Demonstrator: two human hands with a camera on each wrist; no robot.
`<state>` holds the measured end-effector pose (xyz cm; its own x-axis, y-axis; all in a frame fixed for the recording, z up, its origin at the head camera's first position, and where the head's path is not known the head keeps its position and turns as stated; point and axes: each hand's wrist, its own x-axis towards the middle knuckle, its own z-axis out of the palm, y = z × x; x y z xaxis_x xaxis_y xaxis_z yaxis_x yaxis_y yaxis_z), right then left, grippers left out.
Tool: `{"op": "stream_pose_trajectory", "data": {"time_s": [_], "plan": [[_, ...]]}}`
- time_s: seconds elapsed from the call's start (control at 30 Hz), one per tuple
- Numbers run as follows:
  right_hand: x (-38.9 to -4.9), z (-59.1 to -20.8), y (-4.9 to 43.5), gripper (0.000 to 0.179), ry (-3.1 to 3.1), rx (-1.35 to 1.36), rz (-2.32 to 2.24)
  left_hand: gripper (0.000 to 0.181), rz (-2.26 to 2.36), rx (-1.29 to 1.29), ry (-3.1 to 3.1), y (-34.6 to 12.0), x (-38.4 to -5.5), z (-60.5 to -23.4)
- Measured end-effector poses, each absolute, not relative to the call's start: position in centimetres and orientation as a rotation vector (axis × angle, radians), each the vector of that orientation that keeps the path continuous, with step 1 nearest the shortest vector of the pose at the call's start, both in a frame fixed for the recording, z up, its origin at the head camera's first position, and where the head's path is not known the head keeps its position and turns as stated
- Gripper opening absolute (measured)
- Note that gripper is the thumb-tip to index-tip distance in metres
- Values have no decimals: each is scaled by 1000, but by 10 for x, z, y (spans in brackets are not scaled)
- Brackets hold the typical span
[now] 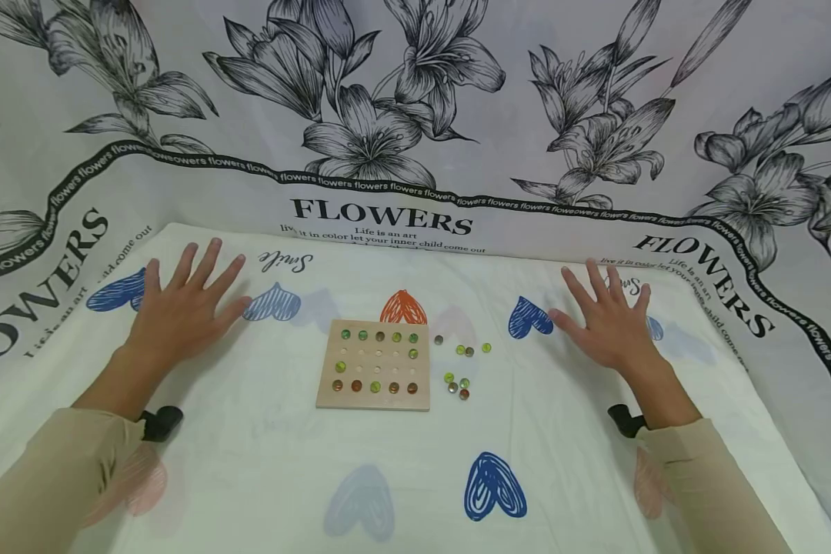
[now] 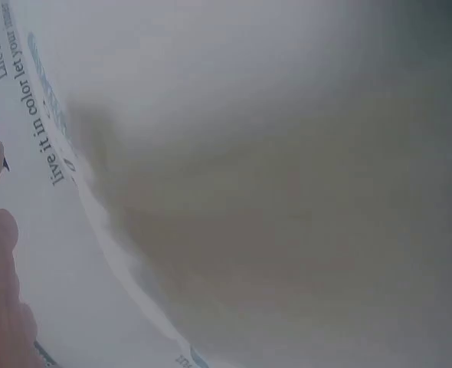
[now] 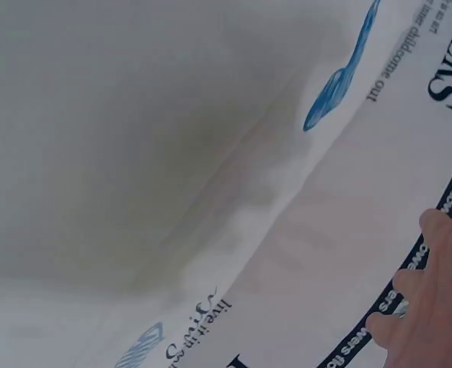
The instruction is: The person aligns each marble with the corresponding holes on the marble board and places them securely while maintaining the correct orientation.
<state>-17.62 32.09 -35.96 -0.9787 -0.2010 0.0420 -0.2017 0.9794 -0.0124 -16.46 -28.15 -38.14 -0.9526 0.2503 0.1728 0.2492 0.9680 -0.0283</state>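
Observation:
My left hand is held with fingers spread, left of a wooden board in the head view. On the opposite side my right hand is spread too; neither holds anything. The board has rows of small round holes. Glass marbles, green and brownish, fill its far and near rows; one green marble sits at the right of the second row and another at the left of a middle row. Several loose marbles lie to the board's right. Each wrist view catches only fingers at its edge.
A white cloth printed with hearts covers the table. Behind it rises a flower-printed fabric with a black lettered band. A dark wrist device shows below the left hand, a second one below the right.

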Motion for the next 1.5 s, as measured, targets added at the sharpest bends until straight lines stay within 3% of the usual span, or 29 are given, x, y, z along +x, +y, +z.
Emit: {"op": "stream_pose_trajectory", "data": {"time_s": [0.47,0.77,1.1,1.5], "plan": [[-176,-370,294,80,-3155,570,322,69,-147,-684,-2984,-241,-158,-378],[-172,-372,277,84,-3112,678,795,73,-184,-879,-3017,-218,-148,-381],[-168,-377,266,55,-2962,782,1129,77,-212,-980,-3025,-204,-140,-383],[-173,-386,257,40,-2958,828,1256,81,-283,-1027,-3051,-200,-136,-388]]}}
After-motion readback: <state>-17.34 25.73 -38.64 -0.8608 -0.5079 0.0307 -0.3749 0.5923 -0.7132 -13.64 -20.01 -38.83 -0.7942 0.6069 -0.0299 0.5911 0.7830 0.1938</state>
